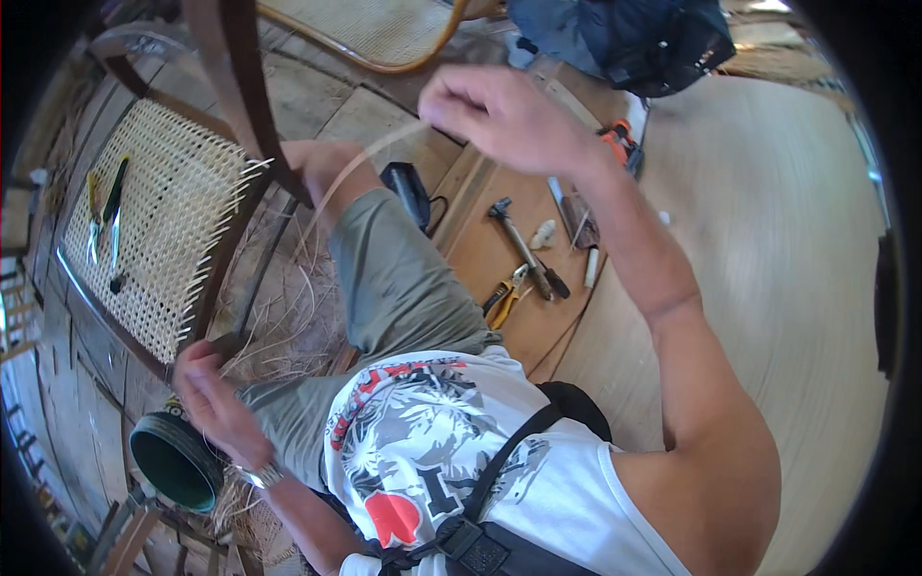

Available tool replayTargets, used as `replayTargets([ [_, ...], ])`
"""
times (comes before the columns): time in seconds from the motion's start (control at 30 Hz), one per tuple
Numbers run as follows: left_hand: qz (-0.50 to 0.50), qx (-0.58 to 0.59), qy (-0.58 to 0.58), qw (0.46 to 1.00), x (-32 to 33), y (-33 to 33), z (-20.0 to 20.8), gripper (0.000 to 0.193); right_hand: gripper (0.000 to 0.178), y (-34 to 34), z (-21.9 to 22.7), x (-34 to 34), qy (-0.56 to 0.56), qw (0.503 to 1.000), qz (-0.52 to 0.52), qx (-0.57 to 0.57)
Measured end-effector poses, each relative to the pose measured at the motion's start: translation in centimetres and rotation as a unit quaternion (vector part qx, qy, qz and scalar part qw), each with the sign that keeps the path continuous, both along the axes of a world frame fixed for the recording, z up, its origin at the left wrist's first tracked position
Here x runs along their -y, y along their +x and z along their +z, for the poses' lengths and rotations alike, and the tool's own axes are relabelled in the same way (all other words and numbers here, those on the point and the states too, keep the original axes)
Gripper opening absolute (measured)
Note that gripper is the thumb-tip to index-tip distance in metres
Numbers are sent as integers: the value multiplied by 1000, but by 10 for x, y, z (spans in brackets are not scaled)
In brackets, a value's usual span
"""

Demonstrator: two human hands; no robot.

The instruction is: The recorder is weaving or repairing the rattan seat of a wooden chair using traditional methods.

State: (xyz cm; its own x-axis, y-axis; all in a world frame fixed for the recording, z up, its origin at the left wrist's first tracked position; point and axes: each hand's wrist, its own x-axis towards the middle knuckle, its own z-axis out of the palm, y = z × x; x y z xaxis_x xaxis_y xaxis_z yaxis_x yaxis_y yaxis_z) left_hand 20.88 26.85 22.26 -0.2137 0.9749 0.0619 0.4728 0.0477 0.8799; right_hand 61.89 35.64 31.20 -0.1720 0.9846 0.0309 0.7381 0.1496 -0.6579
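Step in hand, by judgement: weaving cane into the chair seat (154, 221), with one strand being drawn taut.

Right hand (499, 115), at 12 o'clock in the view, is raised and closed in a pinch on the upper end of the strand (360, 163). Left hand (206, 389), at 8 o'clock, is curled at the near edge of the frame (235, 240); its fingers are bent close, but whether they grip the strand's lower end cannot be told.

The strand is thin and pale. Its long axis runs from 1 o'clock down toward 7 o'clock, bowing over the knee (331, 168). Its lower run is lost among loose cane (279, 317) on the floor.

The seat lies at 9 o'clock, its woven panel facing up, with cut ends bristling along the right edge.

Next move, as judged, calls for steady tension and a clean feed through the weave, avoiding kinks.

A hammer (519, 240) and pliers (506, 293) lie on a board (480, 259) at centre. A green pot (173, 461) sits at 7 o'clock.
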Motion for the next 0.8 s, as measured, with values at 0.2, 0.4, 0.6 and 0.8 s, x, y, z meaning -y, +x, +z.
replayTargets([
  [0.2,-225,441,-235,836,24,126,4,45,12,-73,-67,134,-5,983,-27,-180],
  [0.4,-207,455,-269,823,24,94,-1,37,19,-92,-105,173,-71,973,-64,-211],
  [0.6,-62,315,-39,946,-17,-116,22,50,22,-4,-113,164,-146,962,-190,-134],
  [0.8,100,483,113,863,18,-261,42,38,35,183,-225,211,-153,831,-504,180],
])
